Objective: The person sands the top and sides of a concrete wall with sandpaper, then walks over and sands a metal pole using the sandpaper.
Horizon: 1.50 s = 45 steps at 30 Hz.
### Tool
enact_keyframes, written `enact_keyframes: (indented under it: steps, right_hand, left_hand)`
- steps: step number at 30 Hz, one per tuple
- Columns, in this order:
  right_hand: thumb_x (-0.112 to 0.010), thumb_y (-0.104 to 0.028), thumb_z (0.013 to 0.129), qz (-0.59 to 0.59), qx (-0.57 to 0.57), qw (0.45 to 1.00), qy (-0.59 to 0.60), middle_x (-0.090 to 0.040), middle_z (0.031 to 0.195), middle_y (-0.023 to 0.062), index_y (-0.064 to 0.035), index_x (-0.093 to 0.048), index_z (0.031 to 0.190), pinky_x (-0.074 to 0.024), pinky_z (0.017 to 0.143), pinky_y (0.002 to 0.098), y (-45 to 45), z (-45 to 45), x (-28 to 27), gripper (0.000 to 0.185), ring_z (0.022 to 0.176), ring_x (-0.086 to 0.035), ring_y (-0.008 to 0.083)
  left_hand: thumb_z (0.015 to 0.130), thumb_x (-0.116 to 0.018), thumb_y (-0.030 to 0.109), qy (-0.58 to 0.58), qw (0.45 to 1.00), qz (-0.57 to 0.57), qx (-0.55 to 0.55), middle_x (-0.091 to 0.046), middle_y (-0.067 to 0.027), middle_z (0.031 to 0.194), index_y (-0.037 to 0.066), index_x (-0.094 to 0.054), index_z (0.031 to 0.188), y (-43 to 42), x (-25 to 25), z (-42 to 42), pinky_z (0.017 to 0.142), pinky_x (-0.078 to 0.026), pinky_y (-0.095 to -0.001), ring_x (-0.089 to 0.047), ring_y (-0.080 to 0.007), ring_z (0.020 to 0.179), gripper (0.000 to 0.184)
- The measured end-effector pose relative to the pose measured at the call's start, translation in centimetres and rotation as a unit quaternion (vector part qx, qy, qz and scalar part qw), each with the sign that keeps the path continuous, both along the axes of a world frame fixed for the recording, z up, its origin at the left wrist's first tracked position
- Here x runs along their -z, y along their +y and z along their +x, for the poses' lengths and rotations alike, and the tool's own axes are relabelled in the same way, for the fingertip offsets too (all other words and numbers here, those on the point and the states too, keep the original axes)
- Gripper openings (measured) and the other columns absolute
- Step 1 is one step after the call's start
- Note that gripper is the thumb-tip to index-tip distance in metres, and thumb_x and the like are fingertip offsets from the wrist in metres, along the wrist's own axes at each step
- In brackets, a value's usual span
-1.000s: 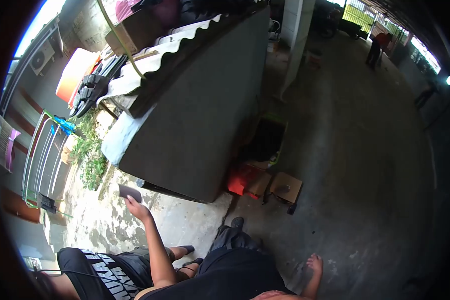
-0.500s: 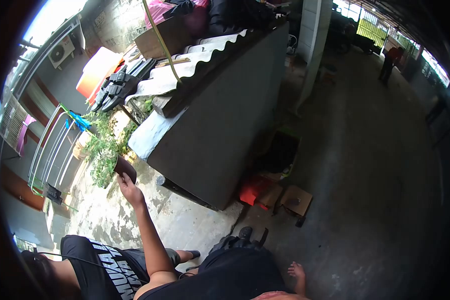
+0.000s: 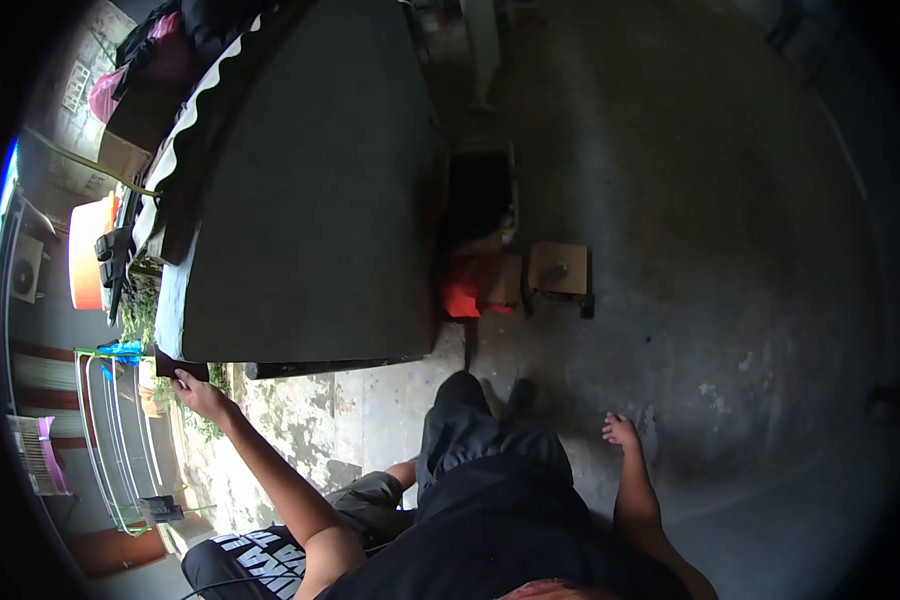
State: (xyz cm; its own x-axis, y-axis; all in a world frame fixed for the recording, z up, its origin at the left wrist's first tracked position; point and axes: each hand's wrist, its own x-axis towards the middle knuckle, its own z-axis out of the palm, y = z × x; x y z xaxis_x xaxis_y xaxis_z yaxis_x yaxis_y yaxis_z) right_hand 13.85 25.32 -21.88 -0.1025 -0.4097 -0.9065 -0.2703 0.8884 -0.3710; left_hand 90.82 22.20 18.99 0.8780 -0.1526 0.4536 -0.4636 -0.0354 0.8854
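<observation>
We have a broad grey concrete floor point(image 3: 710, 300) before us, then a large, smooth grey wall point(image 3: 310, 200), then a squarish brown cardboard box point(image 3: 558, 262). Our right hand point(image 3: 621, 430) hangs loosely open over the floor. Our left hand point(image 3: 204, 396) pinches a flat, dark rectangular object point(image 3: 174, 367), seen beside the wall's pale near corner; we cannot tell whether they touch.

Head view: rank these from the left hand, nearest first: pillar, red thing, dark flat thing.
From the left hand:
1. Dark flat thing, held in it.
2. Red thing, off to the right, low down.
3. Pillar, well beyond, at the top of the view.
</observation>
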Motion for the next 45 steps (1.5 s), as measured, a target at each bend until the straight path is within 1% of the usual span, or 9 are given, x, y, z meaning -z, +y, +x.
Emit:
enact_keyframes:
  steps: [6,16,19,23,30,34,38,42,45]
  right_hand:
    - [-0.050,-0.043,0.093,0.002,-0.045,0.999,0.015,-0.065,0.080,0.0072,-0.0055,-0.056,0.106,-0.0461,0.049,0.0262,-2.0,1.9,-1.8,0.041,0.058,-0.061,0.0144]
    - [-0.053,-0.024,0.095,-0.411,-0.107,0.904,-0.049,-0.061,0.069,0.0066,-0.0012,-0.056,0.090,-0.0438,0.053,0.0265,-17.3,19.3,-12.4,0.024,0.057,-0.055,0.0096]
    - [-0.054,-0.022,0.094,-0.543,-0.190,0.818,-0.002,-0.057,0.064,0.0077,0.0000,-0.056,0.080,-0.0433,0.059,0.0274,-18.1,30.1,-25.6,0.026,0.061,-0.054,0.0109]
    - [-0.056,-0.013,0.090,-0.649,-0.175,0.727,-0.138,-0.056,0.069,0.0079,-0.0015,-0.056,0.081,-0.0435,0.060,0.0295,-16.3,43.1,-35.9,0.015,0.061,-0.054,0.0179]
    - [-0.058,-0.020,0.086,-0.816,-0.231,0.476,-0.233,-0.050,0.075,0.0032,-0.0086,-0.050,0.093,-0.0392,0.062,0.0334,-11.3,59.2,-48.6,0.016,0.064,-0.050,0.0186]
    - [-0.046,-0.027,0.089,-0.856,-0.157,0.466,-0.160,-0.041,0.077,0.0064,-0.0062,-0.041,0.092,-0.0349,0.062,0.0318,-11.1,66.0,-50.4,0.022,0.068,-0.038,0.0174]
    - [-0.043,-0.024,0.087,-0.849,-0.092,0.516,-0.065,-0.037,0.080,0.0064,-0.0052,-0.040,0.087,-0.0326,0.069,0.0312,-11.9,69.2,-50.3,0.019,0.073,-0.036,0.0174]
    - [-0.042,-0.019,0.085,-0.869,-0.059,0.491,0.010,-0.039,0.078,0.0059,-0.0065,-0.039,0.080,-0.0351,0.071,0.0341,-11.5,69.9,-50.1,0.014,0.073,-0.039,0.0184]
    - [-0.040,-0.019,0.083,-0.877,-0.057,0.477,0.030,-0.038,0.075,0.0054,-0.0070,-0.038,0.075,-0.0363,0.073,0.0340,-11.7,70.6,-49.8,0.015,0.071,-0.039,0.0180]
  left_hand:
    - [0.100,-0.045,0.025,-0.020,0.997,0.063,-0.050,-0.056,-0.0169,0.116,-0.008,-0.042,0.127,0.0,0.4,-0.1,0.092,-0.042,-0.0315,-0.055,-0.0204,0.100,0.043]
    - [0.100,-0.045,0.021,0.028,0.992,-0.115,0.030,-0.057,-0.0117,0.110,-0.008,-0.045,0.123,-0.6,2.6,2.3,0.090,-0.040,-0.0285,-0.052,-0.0153,0.097,0.037]
    - [0.099,-0.046,0.017,0.058,0.982,-0.137,0.119,-0.060,-0.0061,0.106,-0.003,-0.050,0.121,0.3,2.3,2.5,0.087,-0.042,-0.0269,-0.054,-0.0110,0.095,0.030]
    - [0.097,-0.048,0.014,0.093,0.966,-0.089,0.224,-0.062,-0.0045,0.101,-0.001,-0.057,0.112,1.5,0.3,4.7,0.085,-0.043,-0.0258,-0.056,-0.0098,0.093,0.024]
    - [0.088,-0.060,0.005,0.231,0.857,0.080,0.453,-0.065,-0.0113,0.113,-0.007,-0.060,0.114,2.6,-4.7,10.3,0.085,-0.048,-0.0300,-0.060,-0.0133,0.094,0.029]
    - [0.085,-0.062,0.002,0.136,0.803,0.188,0.548,-0.066,-0.0132,0.110,-0.001,-0.063,0.112,2.4,-6.8,12.8,0.084,-0.047,-0.0263,-0.065,-0.0134,0.094,0.028]
    - [0.086,-0.061,0.004,0.154,0.779,0.132,0.593,-0.065,-0.0129,0.114,0.001,-0.062,0.114,1.6,-6.0,14.8,0.088,-0.047,-0.0282,-0.064,-0.0179,0.101,0.029]
    - [0.084,-0.060,0.003,0.121,0.794,0.088,0.589,-0.064,-0.0129,0.116,0.001,-0.065,0.111,1.3,-3.9,15.3,0.083,-0.048,-0.0287,-0.067,-0.0222,0.093,0.027]
    - [0.087,-0.058,0.005,0.202,0.797,0.058,0.567,-0.062,-0.0132,0.120,0.001,-0.062,0.116,1.4,-3.4,16.4,0.094,-0.044,-0.0312,-0.061,-0.0231,0.108,0.030]
